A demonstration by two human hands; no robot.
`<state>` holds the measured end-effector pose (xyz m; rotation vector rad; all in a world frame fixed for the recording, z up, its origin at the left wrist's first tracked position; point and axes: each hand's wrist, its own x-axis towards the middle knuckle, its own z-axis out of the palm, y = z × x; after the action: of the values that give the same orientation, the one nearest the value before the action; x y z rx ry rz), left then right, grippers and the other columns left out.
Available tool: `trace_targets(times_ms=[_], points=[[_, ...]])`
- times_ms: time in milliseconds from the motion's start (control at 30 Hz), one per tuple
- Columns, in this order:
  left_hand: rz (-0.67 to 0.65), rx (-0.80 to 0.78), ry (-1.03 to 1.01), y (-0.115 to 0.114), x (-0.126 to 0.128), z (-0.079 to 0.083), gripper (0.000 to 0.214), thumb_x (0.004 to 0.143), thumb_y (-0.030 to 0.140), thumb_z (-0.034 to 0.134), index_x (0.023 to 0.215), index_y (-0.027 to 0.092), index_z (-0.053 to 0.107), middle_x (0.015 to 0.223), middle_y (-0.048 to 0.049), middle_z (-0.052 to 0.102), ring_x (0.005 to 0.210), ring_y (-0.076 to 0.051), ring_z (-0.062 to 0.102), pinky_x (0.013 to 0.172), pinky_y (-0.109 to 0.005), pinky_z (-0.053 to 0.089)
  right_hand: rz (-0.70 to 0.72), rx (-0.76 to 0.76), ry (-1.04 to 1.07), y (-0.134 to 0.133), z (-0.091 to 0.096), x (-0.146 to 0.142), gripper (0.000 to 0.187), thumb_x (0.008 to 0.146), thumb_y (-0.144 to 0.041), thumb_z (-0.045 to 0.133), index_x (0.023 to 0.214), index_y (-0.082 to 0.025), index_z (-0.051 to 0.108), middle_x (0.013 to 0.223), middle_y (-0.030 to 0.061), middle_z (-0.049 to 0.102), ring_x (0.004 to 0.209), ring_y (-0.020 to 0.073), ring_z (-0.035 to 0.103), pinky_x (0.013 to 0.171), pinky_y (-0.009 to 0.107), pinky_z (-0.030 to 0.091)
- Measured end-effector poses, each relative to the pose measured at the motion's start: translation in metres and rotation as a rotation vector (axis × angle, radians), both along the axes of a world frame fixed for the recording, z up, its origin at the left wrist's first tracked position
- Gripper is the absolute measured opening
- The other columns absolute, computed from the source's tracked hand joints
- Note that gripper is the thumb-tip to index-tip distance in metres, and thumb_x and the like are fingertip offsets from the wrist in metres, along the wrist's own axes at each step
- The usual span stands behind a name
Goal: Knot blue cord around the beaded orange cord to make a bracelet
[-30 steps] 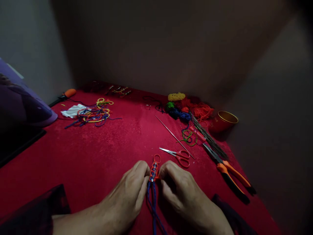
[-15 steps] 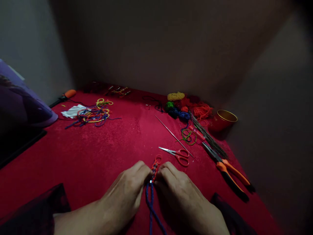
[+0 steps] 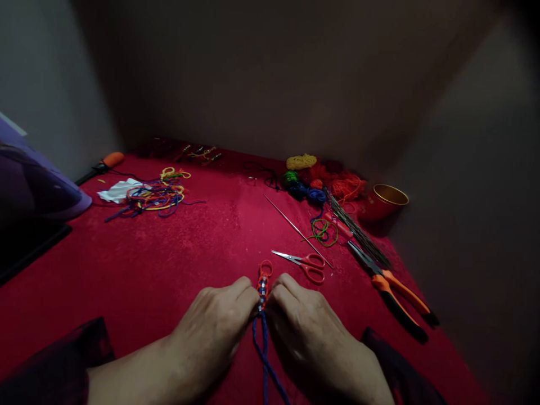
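A knotted cord band (image 3: 263,284) in orange and blue with small pale beads lies on the red cloth (image 3: 177,259), its orange loop pointing away from me. My left hand (image 3: 215,329) and my right hand (image 3: 307,332) flank it, fingertips pinched against its lower knots from either side. Two blue cord tails (image 3: 265,360) run back toward me between my wrists. Both hands rest knuckles-up on the cloth.
Small red-handled scissors (image 3: 306,263) lie just beyond my right hand. A long thin needle (image 3: 295,228), orange-handled pliers (image 3: 392,289), a bundle of wires (image 3: 358,233), yarn balls (image 3: 314,180) and a red cup (image 3: 383,202) sit at right. A tangle of coloured cords (image 3: 154,194) lies far left.
My two hands have drawn closer together around the band, closing the gap on its right side. The view has shifted slightly; the band has stayed in place.
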<state>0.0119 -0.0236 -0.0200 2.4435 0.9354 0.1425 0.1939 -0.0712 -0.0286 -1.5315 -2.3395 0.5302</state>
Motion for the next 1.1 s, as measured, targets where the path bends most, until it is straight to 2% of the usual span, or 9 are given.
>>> trace_targets(times_ms=[100,200,333,533,700,867,967,1033,1100], points=[[-0.015,0.006,-0.038,-0.001,0.000,-0.001,0.026,0.080,0.002,0.034,0.090,0.017,0.053,0.087,-0.0087,0.060,0.072,-0.022,0.056,0.066,-0.037,0.048,-0.011,-0.028,0.041,-0.001,0.003,0.001,0.014,0.090,-0.007,0.040,0.091,-0.018,0.049,0.089,0.0048,0.051,0.073,0.0167,0.049,0.064,0.029,0.040],[0.008,-0.060,-0.130,-0.003,-0.001,0.000,0.028,0.082,0.002,0.030,0.093,0.017,0.052,0.090,-0.0093,0.059,0.077,-0.021,0.056,0.073,-0.036,0.049,-0.017,-0.058,0.055,0.000,0.005,0.002,0.015,0.089,-0.006,0.042,0.094,-0.018,0.049,0.091,0.0053,0.051,0.074,0.0170,0.049,0.066,0.030,0.041],[0.030,-0.171,-0.152,-0.005,-0.002,0.006,0.023,0.084,0.006,0.030,0.087,0.017,0.050,0.083,-0.0077,0.058,0.071,-0.019,0.054,0.070,-0.033,0.048,-0.019,-0.109,0.103,0.001,0.008,0.004,0.017,0.089,-0.004,0.041,0.092,-0.018,0.048,0.092,0.0051,0.051,0.075,0.0167,0.049,0.067,0.029,0.043],[0.057,-0.140,-0.229,-0.004,0.001,0.001,0.023,0.086,0.008,0.031,0.078,0.018,0.050,0.077,-0.0061,0.058,0.064,-0.017,0.051,0.062,-0.029,0.046,-0.099,-0.105,0.146,-0.001,0.008,0.003,0.006,0.092,-0.013,0.047,0.091,-0.019,0.048,0.087,0.0038,0.053,0.074,0.0170,0.051,0.067,0.030,0.044],[0.065,-0.050,-0.261,-0.003,0.002,-0.007,0.025,0.088,0.011,0.031,0.076,0.017,0.052,0.072,-0.0051,0.057,0.060,-0.016,0.051,0.058,-0.028,0.046,-0.033,0.000,0.047,0.000,-0.002,0.001,0.010,0.092,-0.010,0.046,0.090,-0.019,0.050,0.087,0.0031,0.053,0.068,0.0156,0.049,0.060,0.028,0.040],[-0.009,-0.051,-0.218,0.000,-0.001,-0.004,0.028,0.080,0.002,0.036,0.088,0.018,0.057,0.088,-0.0074,0.064,0.078,-0.018,0.060,0.076,-0.032,0.052,-0.030,-0.039,0.050,0.001,0.001,0.001,0.016,0.089,-0.005,0.046,0.094,-0.019,0.052,0.090,0.0034,0.052,0.070,0.0152,0.049,0.061,0.027,0.041],[-0.043,-0.002,-0.245,0.000,-0.011,-0.014,0.035,0.079,0.001,0.036,0.101,0.019,0.057,0.099,-0.0079,0.066,0.088,-0.019,0.062,0.086,-0.034,0.052,-0.053,-0.098,0.114,0.001,0.008,0.001,0.015,0.090,-0.005,0.045,0.094,-0.018,0.052,0.091,0.0035,0.051,0.073,0.0152,0.050,0.066,0.027,0.043],[-0.038,0.075,-0.287,-0.001,-0.018,-0.023,0.047,0.080,0.002,0.037,0.121,0.022,0.049,0.120,-0.0100,0.061,0.107,-0.021,0.058,0.095,-0.036,0.047,-0.071,-0.121,0.144,0.000,0.010,0.002,0.015,0.089,-0.005,0.045,0.091,-0.018,0.051,0.091,0.0032,0.050,0.073,0.0150,0.049,0.067,0.027,0.043],[-0.057,0.071,-0.270,-0.002,-0.022,-0.027,0.049,0.081,0.005,0.039,0.126,0.022,0.045,0.124,-0.0108,0.059,0.110,-0.022,0.057,0.097,-0.036,0.046,-0.083,-0.127,0.173,0.000,0.011,0.002,0.015,0.088,-0.004,0.045,0.089,-0.019,0.049,0.091,0.0031,0.050,0.074,0.0149,0.049,0.068,0.028,0.043]])
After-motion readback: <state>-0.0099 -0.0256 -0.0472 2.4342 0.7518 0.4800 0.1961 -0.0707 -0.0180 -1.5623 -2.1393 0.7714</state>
